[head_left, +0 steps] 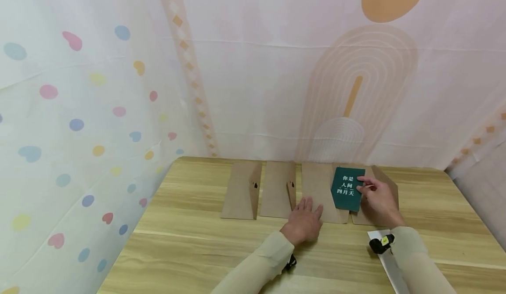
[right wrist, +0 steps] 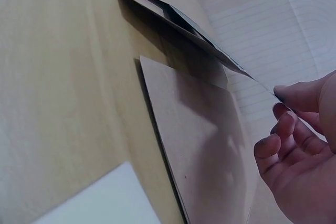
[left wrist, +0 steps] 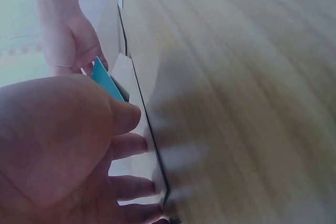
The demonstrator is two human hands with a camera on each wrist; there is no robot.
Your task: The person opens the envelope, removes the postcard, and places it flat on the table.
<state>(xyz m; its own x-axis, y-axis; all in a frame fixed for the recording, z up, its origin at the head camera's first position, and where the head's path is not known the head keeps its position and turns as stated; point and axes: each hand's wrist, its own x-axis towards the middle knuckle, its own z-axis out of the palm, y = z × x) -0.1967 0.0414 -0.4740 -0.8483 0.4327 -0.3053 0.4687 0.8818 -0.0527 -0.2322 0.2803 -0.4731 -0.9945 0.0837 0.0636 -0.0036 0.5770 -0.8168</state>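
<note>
My right hand [head_left: 381, 202] pinches the right edge of a dark green card [head_left: 348, 202] with white characters on it. The card's left side overlaps the third brown paper envelope [head_left: 317, 177] from the left. In the right wrist view the card [right wrist: 212, 40] appears edge-on, its near end between thumb and fingertips, with its far part at the envelope's opening. My left hand [head_left: 304, 224] rests on the lower left part of that envelope, fingers spread. Beneath the right hand lies a fourth brown envelope [right wrist: 194, 150], its pointed flap unfolded to the right.
Two more brown envelopes [head_left: 242, 188] [head_left: 274, 188] lie to the left, their flaps partly raised and bearing small dark marks. A white strip [head_left: 391, 263] is under the right forearm on the wooden table [head_left: 178, 250]. A patterned cloth [head_left: 253, 87] hangs behind.
</note>
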